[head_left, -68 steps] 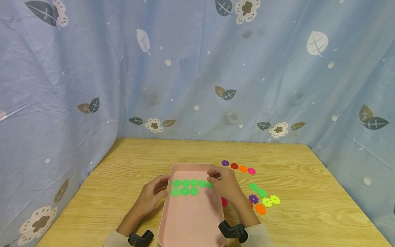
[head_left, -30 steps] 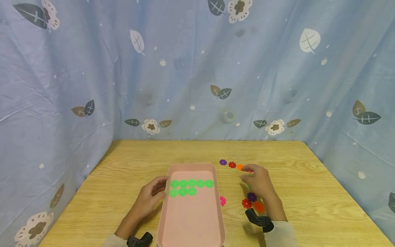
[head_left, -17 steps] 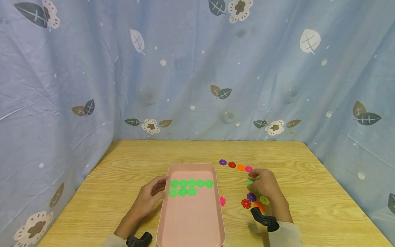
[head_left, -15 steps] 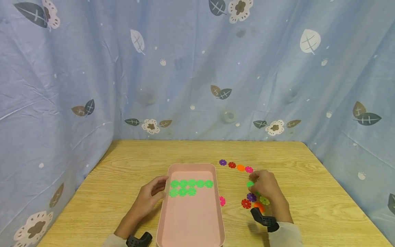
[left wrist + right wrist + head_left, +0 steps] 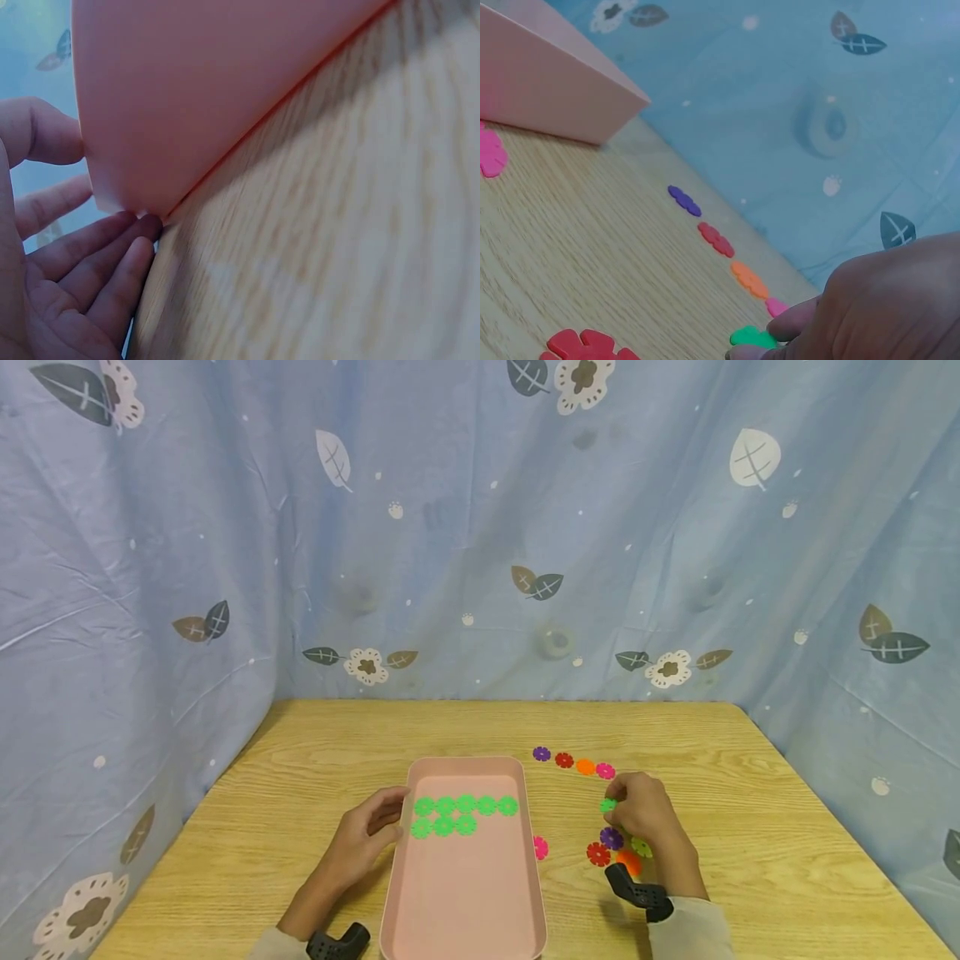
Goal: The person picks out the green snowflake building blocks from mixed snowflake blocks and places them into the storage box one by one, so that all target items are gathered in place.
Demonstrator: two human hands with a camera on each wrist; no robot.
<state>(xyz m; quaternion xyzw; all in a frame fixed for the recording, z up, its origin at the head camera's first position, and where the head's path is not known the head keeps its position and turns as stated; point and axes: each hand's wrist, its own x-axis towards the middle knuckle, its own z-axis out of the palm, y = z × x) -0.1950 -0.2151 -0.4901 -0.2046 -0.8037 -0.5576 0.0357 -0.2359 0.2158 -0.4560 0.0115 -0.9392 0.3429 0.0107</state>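
Observation:
A pink tray [image 5: 468,902] stands at the middle front of the table, with two rows of green flower-shaped discs [image 5: 467,804] lying inside. Against its left wall rests my left hand [image 5: 363,831]; in the left wrist view its fingers [image 5: 109,281] touch the tray's outer side and lower edge. To the right of the tray, my right hand [image 5: 641,806] pinches a green flower-shaped disc [image 5: 608,806] between thumb and index finger. The right wrist view has this green disc [image 5: 752,337] at the fingertips. A second green disc on that side is hidden behind the hand.
Purple [image 5: 542,754], red [image 5: 564,761], orange [image 5: 585,767] and pink discs [image 5: 605,771] form a slanting line behind the right hand. Near the right wrist lie a purple disc [image 5: 611,838], red disc [image 5: 597,854], orange disc [image 5: 628,862] and yellow disc [image 5: 641,847]. A pink disc [image 5: 541,848] touches the tray's right side.
My right hand has left the tray, where a green disc now ends the top row, and moved right to pinch another green disc. The left hand stays at the tray's side.

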